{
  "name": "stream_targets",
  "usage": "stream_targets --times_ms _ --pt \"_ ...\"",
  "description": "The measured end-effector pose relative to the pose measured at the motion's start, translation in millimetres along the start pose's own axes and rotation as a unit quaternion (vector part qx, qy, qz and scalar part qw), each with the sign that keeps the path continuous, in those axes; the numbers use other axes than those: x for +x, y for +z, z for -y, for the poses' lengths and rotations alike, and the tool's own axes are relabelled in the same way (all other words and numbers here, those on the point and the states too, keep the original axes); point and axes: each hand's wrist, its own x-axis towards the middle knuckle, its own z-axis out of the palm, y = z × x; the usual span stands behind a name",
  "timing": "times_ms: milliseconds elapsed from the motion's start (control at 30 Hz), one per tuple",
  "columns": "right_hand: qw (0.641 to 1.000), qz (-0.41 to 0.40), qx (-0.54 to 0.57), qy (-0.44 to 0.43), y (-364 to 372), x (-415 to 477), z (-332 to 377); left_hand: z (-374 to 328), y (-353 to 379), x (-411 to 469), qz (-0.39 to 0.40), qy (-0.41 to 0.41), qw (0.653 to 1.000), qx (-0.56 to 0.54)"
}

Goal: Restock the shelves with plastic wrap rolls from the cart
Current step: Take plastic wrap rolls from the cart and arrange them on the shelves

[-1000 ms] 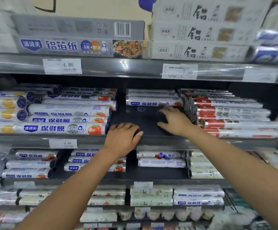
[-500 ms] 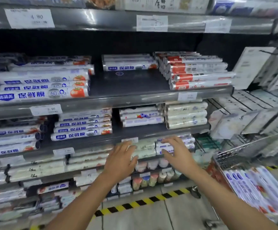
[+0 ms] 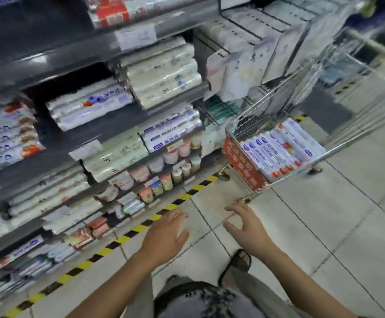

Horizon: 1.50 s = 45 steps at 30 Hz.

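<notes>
A wire shopping cart (image 3: 285, 106) stands on the floor at the right, with several white and blue plastic wrap rolls (image 3: 278, 150) lying in its basket. The shelves (image 3: 122, 115) on the left hold stacked rolls of wrap. My left hand (image 3: 166, 237) hangs over the floor tiles with loose fingers and holds nothing. My right hand (image 3: 246, 228) is beside it, fingers spread and slightly curved, also empty, below and left of the cart. The view is blurred by motion.
A yellow and black striped line (image 3: 122, 237) runs along the floor at the foot of the shelves. White packets (image 3: 239, 72) hang on a rack behind the cart. My foot in a sandal (image 3: 239, 262) is below my right hand. Grey floor tiles (image 3: 324, 226) lie to the right.
My view has swung down and right, away from the upper shelf toward the floor and cart. Both hands have left the shelf and dropped low, empty, nearer the cart.
</notes>
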Motion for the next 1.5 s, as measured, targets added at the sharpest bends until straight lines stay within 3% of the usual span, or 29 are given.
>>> stream_targets --times_ms 200,533,833,1133,1300,1500 --pt "0.994 -0.059 0.064 0.062 -71.0 -23.6 -85.6 -111.0 14.8 67.0 0.037 0.051 0.998 -0.015" --pt "0.989 -0.094 0.090 0.064 -191.1 10.6 -178.2 -234.6 32.6 169.7 0.031 0.084 0.996 -0.022" --pt "0.983 -0.133 0.093 0.086 -251.8 93.8 -219.3 -269.5 11.5 305.2 0.064 0.110 0.992 -0.001" --pt "0.967 -0.167 0.093 0.166 -305.9 183.4 -240.0 -289.1 -20.3 467.6 0.143 0.164 0.974 0.057" --pt "0.973 -0.138 0.078 0.169 -333.6 236.8 -256.5 -303.4 -27.9 534.5 0.173 0.164 0.969 0.070" --pt "0.981 -0.037 0.057 0.184 -360.1 329.3 -321.5 -314.5 -9.6 593.4 0.181 0.105 0.974 0.083"
